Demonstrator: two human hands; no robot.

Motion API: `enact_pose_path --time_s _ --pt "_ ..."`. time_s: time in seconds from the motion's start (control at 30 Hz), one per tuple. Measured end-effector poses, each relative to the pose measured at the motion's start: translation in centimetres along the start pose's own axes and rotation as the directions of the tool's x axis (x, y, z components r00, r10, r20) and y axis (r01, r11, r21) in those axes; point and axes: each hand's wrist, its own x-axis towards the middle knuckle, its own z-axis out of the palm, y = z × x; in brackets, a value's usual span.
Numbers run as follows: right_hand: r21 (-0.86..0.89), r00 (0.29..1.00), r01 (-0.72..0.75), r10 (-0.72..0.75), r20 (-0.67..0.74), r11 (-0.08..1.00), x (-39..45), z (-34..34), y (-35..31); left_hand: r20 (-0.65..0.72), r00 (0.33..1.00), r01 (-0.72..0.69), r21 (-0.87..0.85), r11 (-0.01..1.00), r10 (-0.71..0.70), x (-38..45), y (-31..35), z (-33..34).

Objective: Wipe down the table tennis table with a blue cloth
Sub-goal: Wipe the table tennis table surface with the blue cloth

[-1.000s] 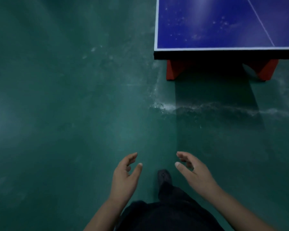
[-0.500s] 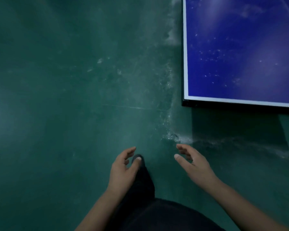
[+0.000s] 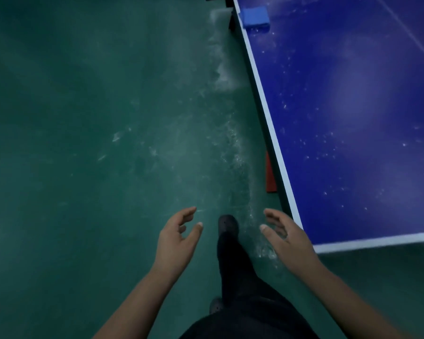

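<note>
your left hand (image 3: 179, 237) and right hand (image 3: 288, 237) hang in front of you over the green floor (image 3: 83, 143), fingers loosely spread, holding nothing. the blue cloth (image 3: 254, 16) lies folded on the far edge of the dusty table (image 3: 353, 118), well away from you. walking alongside, your shoe (image 3: 228, 225) could clip the red table leg (image 3: 270, 174) close beside your path.

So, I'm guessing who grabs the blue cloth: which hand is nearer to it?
Right. The right hand is beside the table's near corner, on the edge where the blue cloth lies far ahead; the left hand hangs further out over the floor.
</note>
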Motion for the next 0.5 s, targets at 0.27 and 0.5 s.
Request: enact_pose_path --time_s 0.27,0.5 --pt "0.04 0.999 -0.025 0.026 -0.022 0.999 18.5 -2.3 -9.2 0.055 0.998 -0.019 -0.002 1.0 0.02 19.6 6.5 -0.2" --pt "0.011 0.999 -0.03 0.03 -0.031 0.999 31.3 -3.2 -16.5 0.104 0.993 -0.062 0.017 0.998 0.06 35.1 10.5 -1.5"
